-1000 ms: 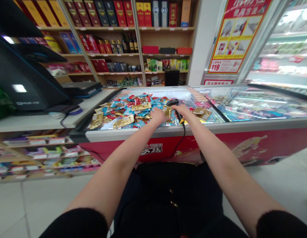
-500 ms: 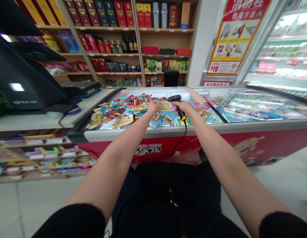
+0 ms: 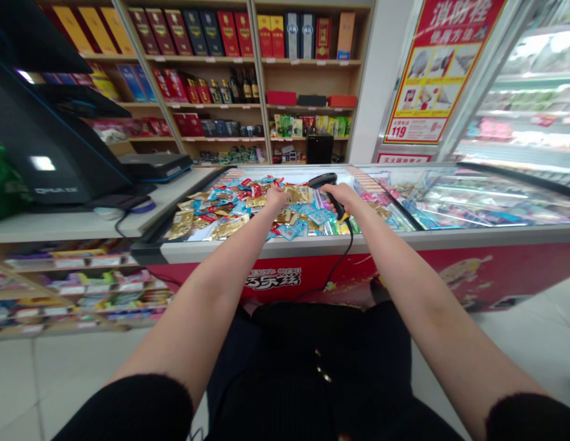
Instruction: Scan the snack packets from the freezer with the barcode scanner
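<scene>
My right hand (image 3: 342,196) is wrapped around the handle of a black barcode scanner (image 3: 322,179), its head pointing left over the pile. The scanner has a yellow tip at the base of its handle, and a cable hangs from there. My left hand (image 3: 276,197) is above the heaped snack packets (image 3: 220,202), fingers pinched together. A bit of red shows at its fingertips; whether that packet is in the pinch is unclear. Gold packets (image 3: 300,194) lie just right of this hand, and blue packets (image 3: 292,229) lie nearer me.
The packets lie on a glass-topped chest freezer (image 3: 381,236) with a red front. At left, a counter (image 3: 160,205) carries a dark checkout terminal (image 3: 59,147) and a flat scale (image 3: 154,165). Shelves of boxes (image 3: 216,107) stand behind; the scanner cable (image 3: 342,257) droops over the freezer's front.
My left hand has shifted slightly left over the packets, away from the gold ones. My right hand still grips the scanner, which has barely moved. The camera view has tilted a little.
</scene>
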The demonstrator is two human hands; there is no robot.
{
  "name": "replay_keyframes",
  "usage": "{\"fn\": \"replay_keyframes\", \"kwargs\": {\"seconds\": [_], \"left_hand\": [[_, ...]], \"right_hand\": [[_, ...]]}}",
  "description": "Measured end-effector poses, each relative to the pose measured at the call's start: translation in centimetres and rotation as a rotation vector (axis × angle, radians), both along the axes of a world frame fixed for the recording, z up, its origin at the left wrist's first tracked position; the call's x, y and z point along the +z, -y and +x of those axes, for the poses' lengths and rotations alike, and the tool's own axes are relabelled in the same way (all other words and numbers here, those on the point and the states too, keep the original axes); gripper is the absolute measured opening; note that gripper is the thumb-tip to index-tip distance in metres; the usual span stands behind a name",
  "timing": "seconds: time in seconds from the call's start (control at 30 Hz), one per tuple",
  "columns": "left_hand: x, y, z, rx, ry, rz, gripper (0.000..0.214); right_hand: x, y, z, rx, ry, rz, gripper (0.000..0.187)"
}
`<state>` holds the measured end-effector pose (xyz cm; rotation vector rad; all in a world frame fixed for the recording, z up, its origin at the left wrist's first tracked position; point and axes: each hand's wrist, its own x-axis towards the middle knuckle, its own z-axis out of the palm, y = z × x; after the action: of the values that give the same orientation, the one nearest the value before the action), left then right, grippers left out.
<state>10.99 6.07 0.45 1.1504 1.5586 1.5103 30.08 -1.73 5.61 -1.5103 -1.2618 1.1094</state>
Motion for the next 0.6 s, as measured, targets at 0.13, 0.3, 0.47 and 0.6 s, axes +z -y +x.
{"fn": "replay_keyframes", "kwargs": {"seconds": [0.13,0.3,0.47,0.6], "left_hand": [[0.0,0.0,-0.1,-0.030,-0.019,-0.041,0.031],[-0.3,-0.2,-0.1,-0.034,-0.069,-0.055,0.034],[-0.4,-0.1,0.0,-0.021,-0.106,-0.063,0.031],[-0.3,-0.1,0.9,-0.033,-0.119,-0.056,0.028]], "right_hand": [[0.0,0.1,0.0,0.005,0.017,-0.009,0.020],[0.0,0.4,0.1,0.029,0.016,-0.012,0.021],[0.1,0.6,0.3,0.016,0.008,-0.021,0.021],[-0.3,0.0,1.2,-0.002,-0.011,-0.015,0.020]]}}
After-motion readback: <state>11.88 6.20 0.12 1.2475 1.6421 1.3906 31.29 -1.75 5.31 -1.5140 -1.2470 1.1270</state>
